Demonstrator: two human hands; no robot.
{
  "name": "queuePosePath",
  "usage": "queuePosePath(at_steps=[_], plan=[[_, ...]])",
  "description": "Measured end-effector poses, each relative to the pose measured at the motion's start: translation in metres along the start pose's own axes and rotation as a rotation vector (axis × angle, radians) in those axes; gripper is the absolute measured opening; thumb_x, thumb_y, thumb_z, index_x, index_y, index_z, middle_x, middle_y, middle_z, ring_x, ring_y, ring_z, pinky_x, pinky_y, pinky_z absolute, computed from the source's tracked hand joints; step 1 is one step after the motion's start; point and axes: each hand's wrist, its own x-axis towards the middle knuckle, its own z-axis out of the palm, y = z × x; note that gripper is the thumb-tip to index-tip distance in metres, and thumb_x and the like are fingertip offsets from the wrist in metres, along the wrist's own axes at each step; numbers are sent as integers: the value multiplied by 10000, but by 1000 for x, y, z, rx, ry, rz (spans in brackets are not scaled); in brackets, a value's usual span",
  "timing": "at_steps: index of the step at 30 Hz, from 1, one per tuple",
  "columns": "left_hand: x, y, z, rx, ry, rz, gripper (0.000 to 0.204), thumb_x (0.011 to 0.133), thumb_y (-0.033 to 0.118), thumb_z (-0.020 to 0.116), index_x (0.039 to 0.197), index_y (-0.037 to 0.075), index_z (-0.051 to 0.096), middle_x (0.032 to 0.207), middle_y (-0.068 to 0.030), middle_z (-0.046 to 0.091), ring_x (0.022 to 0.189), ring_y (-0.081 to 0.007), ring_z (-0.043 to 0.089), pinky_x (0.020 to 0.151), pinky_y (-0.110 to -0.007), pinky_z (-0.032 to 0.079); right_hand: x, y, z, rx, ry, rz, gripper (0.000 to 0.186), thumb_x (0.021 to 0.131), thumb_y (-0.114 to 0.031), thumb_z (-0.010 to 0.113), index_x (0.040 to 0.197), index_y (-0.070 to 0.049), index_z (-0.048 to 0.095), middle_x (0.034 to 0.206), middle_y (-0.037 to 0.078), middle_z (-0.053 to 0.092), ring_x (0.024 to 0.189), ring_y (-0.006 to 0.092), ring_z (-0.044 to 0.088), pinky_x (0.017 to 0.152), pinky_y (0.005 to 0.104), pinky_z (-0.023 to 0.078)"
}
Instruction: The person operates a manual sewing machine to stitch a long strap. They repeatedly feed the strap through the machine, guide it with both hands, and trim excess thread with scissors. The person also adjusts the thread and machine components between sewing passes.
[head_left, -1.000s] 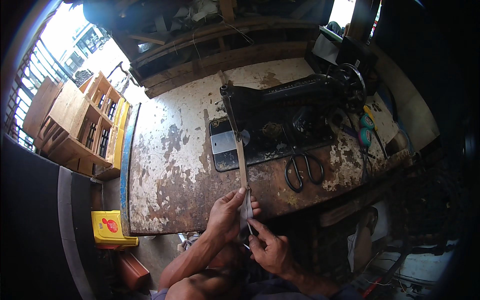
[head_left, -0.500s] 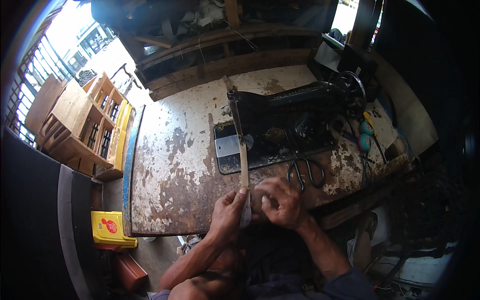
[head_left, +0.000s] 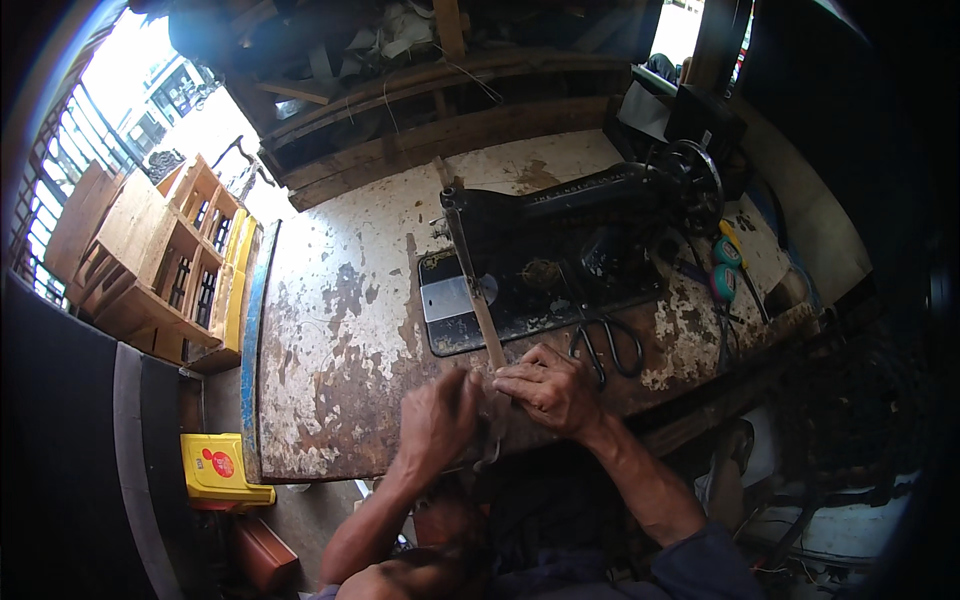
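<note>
A narrow beige strip [head_left: 484, 325] runs from the head of a black sewing machine [head_left: 575, 205] toward me across the machine's bed. My right hand [head_left: 550, 390] pinches its near end between thumb and fingers. Just left of that end, my left hand [head_left: 436, 425] is curled closed, its fingers somewhat blurred. What it holds, if anything, I cannot make out. A thin, pale, translucent piece [head_left: 490, 425] hangs between the hands, partly hidden by them. Beyond my right hand, black-handled scissors [head_left: 608, 347] lie with their blades on the machine's bed.
The machine stands on a worn wooden table [head_left: 335, 350] with peeling paint. Green-and-red round items [head_left: 724, 268] and a yellow-handled tool [head_left: 735, 240] lie at the right. A wooden shelf unit [head_left: 165, 260] and a yellow container [head_left: 222, 466] stand left of the table.
My right hand has moved onto the strip's near end and taken hold of it. My left hand has let go of the strip and shifted slightly left. The strip now slants to the right.
</note>
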Motion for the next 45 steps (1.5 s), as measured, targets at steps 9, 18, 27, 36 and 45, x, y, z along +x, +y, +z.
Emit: queuePosePath(at_steps=[9, 18, 27, 36, 45], plan=[[49, -29, 11, 355, -50, 548, 474, 1046, 331, 634, 1464, 107, 647, 1591, -87, 570, 1509, -377, 465, 1289, -569, 275, -8, -3, 2, -23, -66, 33, 301, 832, -78, 751, 1126, -83, 810, 1098, 47, 784, 1011, 257, 693, 920, 419, 553], [42, -37, 16, 336, -8, 558, 489, 1016, 227, 614, 1491, 111, 626, 1637, -82, 525, 1551, -369, 414, 1307, -560, 258, -1, -3, 2, -84, -56, 23, 296, 810, -67, 782, 1102, -94, 822, 1133, 39, 804, 929, 236, 699, 882, 393, 560], [49, -39, 10, 327, -16, 565, 560, 952, 155, 597, 1510, 118, 610, 1660, -61, 503, 1574, -397, 366, 1322, -562, 237, 12, 4, 6, -122, -73, 24, 351, 796, -54, 776, 1140, -108, 822, 1175, 32, 802, 919, 227, 691, 883, 388, 566], [67, -43, 6, 345, -41, 535, 618, 936, 153, 609, 1553, 132, 566, 1675, -48, 483, 1595, -378, 330, 1326, -560, 228, 26, 13, 14, -145, -59, 52, 347, 796, -45, 775, 1129, -122, 835, 1190, 25, 806, 908, 228, 692, 850, 370, 566], [77, -51, 8, 346, 7, 558, 659, 893, 161, 614, 1550, 127, 567, 1690, -81, 451, 1595, -386, 332, 1316, -588, 238, 39, 21, 20, -148, -23, 59, 295, 812, -32, 746, 1089, -86, 831, 1161, 75, 809, 910, 269, 708, 815, 394, 582]])
